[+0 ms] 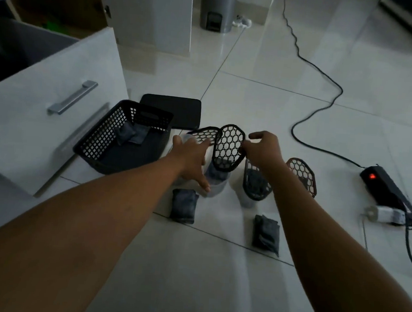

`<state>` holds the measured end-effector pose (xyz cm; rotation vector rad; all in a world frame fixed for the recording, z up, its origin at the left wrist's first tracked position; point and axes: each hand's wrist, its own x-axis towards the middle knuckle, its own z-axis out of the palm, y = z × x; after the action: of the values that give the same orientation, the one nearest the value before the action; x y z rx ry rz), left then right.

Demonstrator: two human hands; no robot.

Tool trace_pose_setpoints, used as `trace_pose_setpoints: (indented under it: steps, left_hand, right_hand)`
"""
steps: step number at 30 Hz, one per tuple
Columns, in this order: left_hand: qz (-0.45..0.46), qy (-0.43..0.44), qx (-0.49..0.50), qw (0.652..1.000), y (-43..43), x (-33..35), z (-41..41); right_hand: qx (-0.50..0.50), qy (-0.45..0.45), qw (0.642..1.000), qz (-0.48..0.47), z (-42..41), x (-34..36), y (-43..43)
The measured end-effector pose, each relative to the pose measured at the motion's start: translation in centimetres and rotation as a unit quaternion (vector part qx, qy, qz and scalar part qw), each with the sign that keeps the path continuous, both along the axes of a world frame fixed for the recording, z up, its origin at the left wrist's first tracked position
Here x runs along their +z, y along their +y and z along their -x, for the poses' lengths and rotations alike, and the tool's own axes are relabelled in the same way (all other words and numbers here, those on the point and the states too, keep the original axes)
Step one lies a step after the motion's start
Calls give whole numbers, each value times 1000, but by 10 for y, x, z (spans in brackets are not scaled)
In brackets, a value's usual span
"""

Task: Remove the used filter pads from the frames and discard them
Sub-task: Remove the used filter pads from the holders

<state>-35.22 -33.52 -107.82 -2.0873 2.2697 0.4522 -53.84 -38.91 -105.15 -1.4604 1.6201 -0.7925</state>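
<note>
My right hand (262, 151) pinches the edge of a black honeycomb lid (228, 147), lifted up from a white filter frame (214, 178) that has a grey pad in it. My left hand (191, 161) lies with straight fingers on that frame and on a second honeycomb lid (204, 134) behind it. Two more frames with honeycomb lids stand to the right, one (256, 181) with a dark pad inside and one (302, 174) further right. Two loose grey pads lie on the floor, one (183, 209) near my left forearm and one (266, 234) by my right forearm.
A black mesh basket (98, 141) holding grey pads sits at the left against a white drawer front (46, 120). A black flat lid (171, 110) lies behind it. A black power strip (390, 190) with a red light and a cable (325, 105) lie at the right.
</note>
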Motion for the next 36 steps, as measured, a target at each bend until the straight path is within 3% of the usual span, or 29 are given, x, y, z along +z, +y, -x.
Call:
trace_pose_setpoints:
  steps: [4, 8, 13, 19, 27, 36]
  left_hand:
    - [4, 68, 30, 997, 8, -5, -3]
    - [-19, 82, 32, 996, 11, 1, -4]
    - [-24, 81, 26, 996, 9, 3, -2]
    - [-17, 39, 8, 999, 5, 1, -3]
    - [16, -89, -37, 995, -8, 11, 5]
    - [-20, -82, -32, 996, -15, 15, 8]
  right_hand:
    - [6, 44, 998, -55, -3, -27, 17]
    - [40, 150, 987, -36, -9, -37, 24]
    - [83, 218, 972, -19, -19, -36, 24]
    - [118, 277, 954, -7, -23, -35, 24]
    - [199, 336, 920, -36, -23, -31, 14]
    - [283, 426, 858, -48, -31, -11, -10]
